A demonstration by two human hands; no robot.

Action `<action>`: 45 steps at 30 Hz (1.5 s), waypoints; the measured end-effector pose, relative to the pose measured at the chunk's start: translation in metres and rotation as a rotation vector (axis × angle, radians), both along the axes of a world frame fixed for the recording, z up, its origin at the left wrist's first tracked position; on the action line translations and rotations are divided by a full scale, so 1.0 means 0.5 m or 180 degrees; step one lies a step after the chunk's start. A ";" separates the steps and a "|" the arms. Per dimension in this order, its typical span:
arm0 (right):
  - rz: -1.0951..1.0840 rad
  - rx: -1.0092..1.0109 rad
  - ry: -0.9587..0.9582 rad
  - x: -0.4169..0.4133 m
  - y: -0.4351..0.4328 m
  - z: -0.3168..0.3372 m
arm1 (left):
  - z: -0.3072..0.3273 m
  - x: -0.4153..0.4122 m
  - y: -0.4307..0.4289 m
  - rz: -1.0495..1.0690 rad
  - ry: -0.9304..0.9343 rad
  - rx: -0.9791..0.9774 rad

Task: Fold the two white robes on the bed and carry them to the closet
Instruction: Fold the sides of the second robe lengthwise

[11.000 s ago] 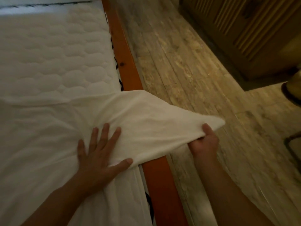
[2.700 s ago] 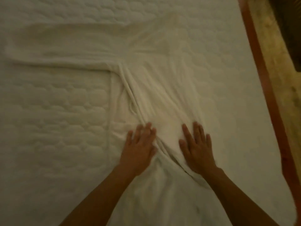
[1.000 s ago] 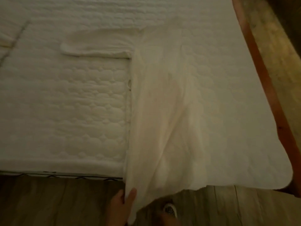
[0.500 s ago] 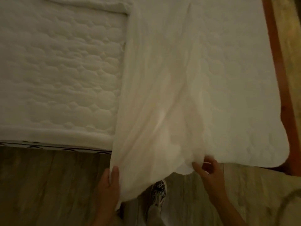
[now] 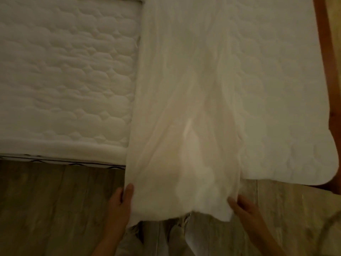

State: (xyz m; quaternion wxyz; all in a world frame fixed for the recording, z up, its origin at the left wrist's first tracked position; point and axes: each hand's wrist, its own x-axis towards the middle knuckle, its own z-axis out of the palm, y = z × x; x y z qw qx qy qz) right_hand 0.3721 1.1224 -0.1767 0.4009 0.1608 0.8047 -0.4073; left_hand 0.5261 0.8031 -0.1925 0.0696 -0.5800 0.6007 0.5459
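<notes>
A white robe (image 5: 184, 108) lies lengthwise down the quilted mattress (image 5: 64, 71), and its hem hangs past the foot of the bed over the floor. My left hand (image 5: 121, 202) grips the hem's left corner, thumb on top of the cloth. My right hand (image 5: 243, 206) holds the hem's right corner with its fingers tucked under the fabric. The robe's upper part runs out of the top of the frame. Only this one robe is in sight.
An orange wooden bed frame (image 5: 326, 61) runs along the bed's right side. Wood-plank floor (image 5: 46, 209) lies below the mattress edge. My legs and a patterned shoe (image 5: 185, 218) show under the hanging hem.
I stepped back from the middle of the robe to the foot of the bed. Both hands dropped to the hem; the right hand went from reaching for its corner to holding it.
</notes>
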 end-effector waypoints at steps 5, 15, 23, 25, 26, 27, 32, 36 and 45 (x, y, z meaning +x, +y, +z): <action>0.1222 0.1089 -0.0132 -0.059 -0.055 -0.041 | -0.037 -0.031 -0.022 -0.0544 -0.0266 -0.0306; 0.1469 0.0301 0.2467 -0.263 -0.396 0.172 | 0.146 -0.224 -0.042 -0.2845 -0.0137 -0.2573; 0.1767 0.0351 0.3180 -0.313 -0.484 0.089 | 0.127 -0.373 -0.041 -0.2824 0.0703 -0.3092; 0.2604 0.1008 0.2929 -0.297 -0.401 0.033 | 0.039 -0.318 -0.065 -0.3802 0.0346 -0.2987; 0.2845 0.1288 0.2690 -0.289 -0.343 0.005 | 0.005 -0.283 -0.090 -0.3981 0.0152 -0.2918; 0.2853 0.1491 0.2427 -0.281 -0.283 -0.015 | -0.014 -0.248 -0.112 -0.3930 0.0017 -0.2874; 0.2009 0.1570 0.1964 -0.272 -0.196 -0.006 | 0.014 -0.256 -0.112 -0.2822 0.0366 -0.2713; 0.0233 0.0626 0.1490 -0.308 -0.263 0.042 | 0.072 -0.370 -0.128 -0.0510 0.0031 -0.1338; 0.0585 0.0694 0.1201 -0.287 -0.200 0.026 | 0.064 -0.338 -0.190 -0.0724 -0.0135 -0.1126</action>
